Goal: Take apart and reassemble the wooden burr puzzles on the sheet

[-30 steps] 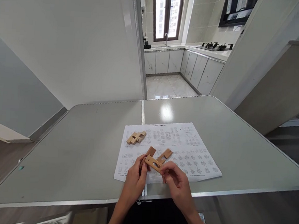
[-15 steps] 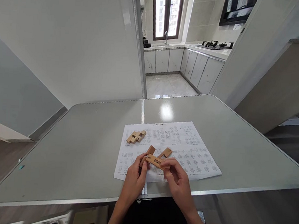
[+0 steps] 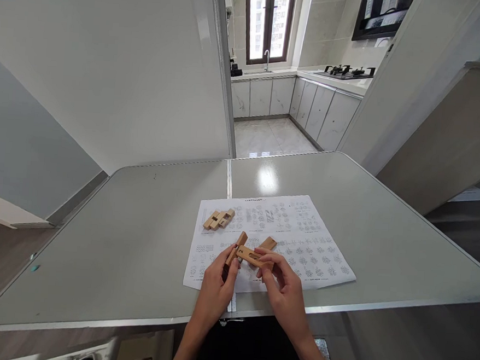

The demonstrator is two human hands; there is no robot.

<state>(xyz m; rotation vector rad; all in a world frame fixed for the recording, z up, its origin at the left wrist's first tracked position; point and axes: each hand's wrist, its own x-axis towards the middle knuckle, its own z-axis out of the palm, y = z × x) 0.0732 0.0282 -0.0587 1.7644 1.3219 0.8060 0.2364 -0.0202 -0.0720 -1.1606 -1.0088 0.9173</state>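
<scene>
My left hand (image 3: pixel 217 281) is closed around a brown notched wooden puzzle piece (image 3: pixel 242 239), which tilts up and away from me. Between the fingers of my right hand (image 3: pixel 281 281) is a lighter wooden puzzle piece (image 3: pixel 248 254) marked "2", with a slot cut along it. Its left end meets the piece in my left hand; whether the two interlock I cannot tell. Just behind my right fingers, another wooden piece (image 3: pixel 269 242) lies on the printed sheet (image 3: pixel 321 251), partly hidden. Farther back on the left of the sheet sits a cluster of several wooden pieces (image 3: pixel 219 219).
The sheet, covered in small line diagrams, lies on a grey folding table (image 3: pixel 137 238) with a metal rim and a centre seam. A small teal bit (image 3: pixel 35 268) is near the table's left edge. Beyond the table stand kitchen cabinets (image 3: pixel 260 97) and a stove (image 3: pixel 348 72).
The piece in my left hand has turned, showing its narrower side. My right hand has shifted slightly, and the piece marked "2" has rotated a little against the other.
</scene>
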